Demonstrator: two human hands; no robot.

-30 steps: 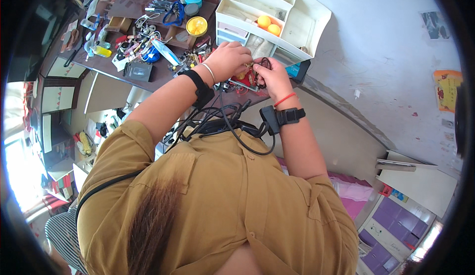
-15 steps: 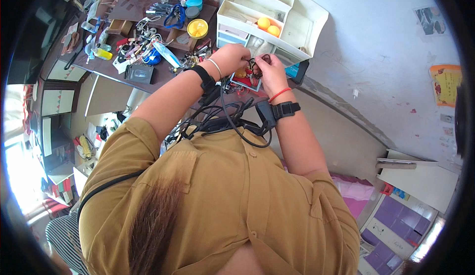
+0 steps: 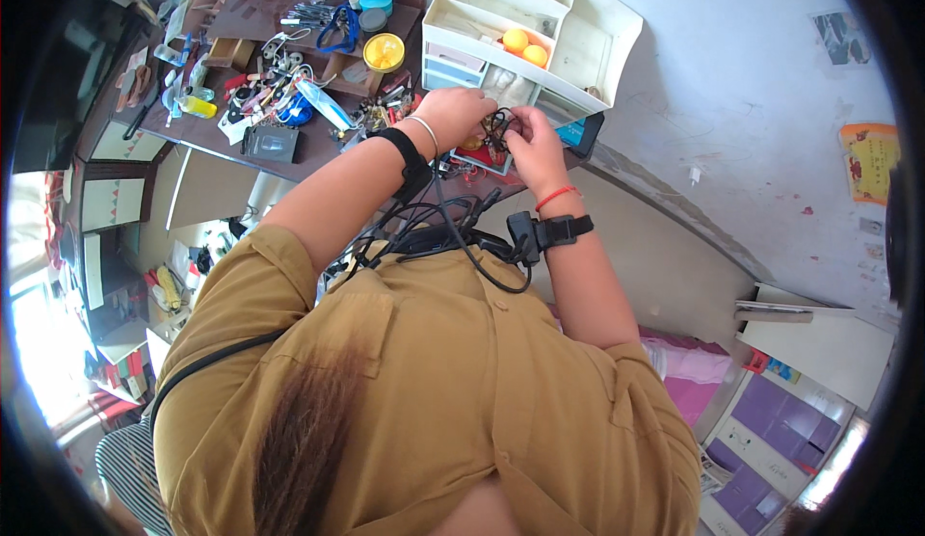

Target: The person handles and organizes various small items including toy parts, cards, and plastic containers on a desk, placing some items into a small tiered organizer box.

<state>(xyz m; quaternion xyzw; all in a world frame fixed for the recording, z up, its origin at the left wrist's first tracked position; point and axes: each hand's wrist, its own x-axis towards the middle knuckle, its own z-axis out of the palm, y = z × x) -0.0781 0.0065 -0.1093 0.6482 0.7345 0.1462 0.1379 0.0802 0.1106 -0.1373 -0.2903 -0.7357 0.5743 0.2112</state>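
A small dark tangle of thin loops (image 3: 495,128), like cord or hair ties, is between my two hands over a pulled-out small drawer (image 3: 507,168). My left hand (image 3: 457,115) has its fingers closed on the left side of the tangle. On the other side my right hand (image 3: 536,146) pinches it between thumb and fingers. The drawer holds red and yellowish small things, partly covered by my hands. It belongs to a white plastic organizer (image 3: 617,49) with open compartments on top.
Two orange balls (image 3: 525,46) sit in the organizer's top. Left of it, a dark dresser top (image 3: 279,6) carries a yellow round tub (image 3: 384,53), a blue-white packet (image 3: 324,104), a black box (image 3: 270,144) and many small items. Black cables (image 3: 438,223) hang at my chest.
My right hand has shifted slightly right and down, and its fingers have bent in more. The dark loops now show more plainly between the hands. My left hand has moved a little right.
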